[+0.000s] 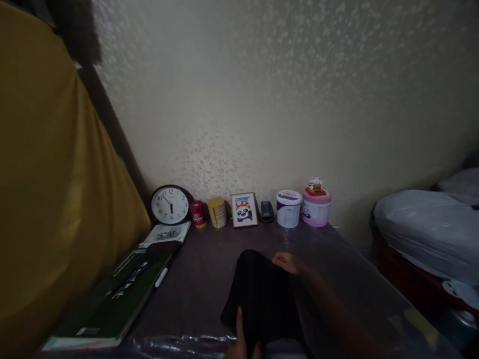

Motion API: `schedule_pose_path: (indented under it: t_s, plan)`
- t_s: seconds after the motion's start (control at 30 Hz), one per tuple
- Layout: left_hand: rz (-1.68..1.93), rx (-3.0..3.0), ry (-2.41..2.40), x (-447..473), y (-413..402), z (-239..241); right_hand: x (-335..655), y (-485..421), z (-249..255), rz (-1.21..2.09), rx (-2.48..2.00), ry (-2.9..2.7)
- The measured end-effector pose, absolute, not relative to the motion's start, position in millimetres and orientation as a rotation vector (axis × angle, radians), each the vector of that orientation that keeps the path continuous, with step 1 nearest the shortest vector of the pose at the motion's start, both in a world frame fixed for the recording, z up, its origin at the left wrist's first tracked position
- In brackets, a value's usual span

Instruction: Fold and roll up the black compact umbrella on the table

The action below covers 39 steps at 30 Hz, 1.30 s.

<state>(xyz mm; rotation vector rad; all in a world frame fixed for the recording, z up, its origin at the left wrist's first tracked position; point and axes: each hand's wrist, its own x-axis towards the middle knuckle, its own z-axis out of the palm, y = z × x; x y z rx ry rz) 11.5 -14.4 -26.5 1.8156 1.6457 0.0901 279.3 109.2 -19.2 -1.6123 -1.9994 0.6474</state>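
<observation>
A black cloth (262,294) lies on the dark tabletop (202,279) in front of me. My right hand (287,262) pinches the cloth's far right corner, fingers closed on the fabric. My left hand (241,339) is at the bottom edge of the view. Its fingers rest on the cloth's near edge, and most of the hand is cut off by the frame.
Along the wall stand a round clock (170,205), a red tin (197,214), a gold tin (217,212), a framed panda picture (244,210), a small black device (266,211), a white tub (288,208) and a pink tub (317,205). Books (112,299) and a white pen (161,277) lie left. A yellow curtain (48,174) hangs left.
</observation>
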Motion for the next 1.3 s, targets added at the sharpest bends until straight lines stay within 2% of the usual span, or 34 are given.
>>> schedule_pose_path:
  t_s: [0.23,0.43,0.67,1.03,1.3]
  plan:
    - [0.025,1.830,1.614,14.4,-14.6,-17.6,280.4,107.1,-15.6,0.476,-1.763,-2.039]
    - [-0.112,1.882,1.670,21.2,-17.2,-2.8,276.6,92.9,-10.8,0.335,-1.971,-1.817]
    - [-0.120,1.972,1.651,22.8,-20.8,4.2,269.2,55.2,-16.9,0.450,-2.097,-1.603]
    - [-0.104,2.005,1.626,19.3,-21.8,6.4,245.2,27.1,-44.0,0.527,-2.008,-1.418]
    - [-0.051,1.993,1.622,19.2,-23.8,7.6,218.8,23.4,5.1,0.617,-1.581,-1.385]
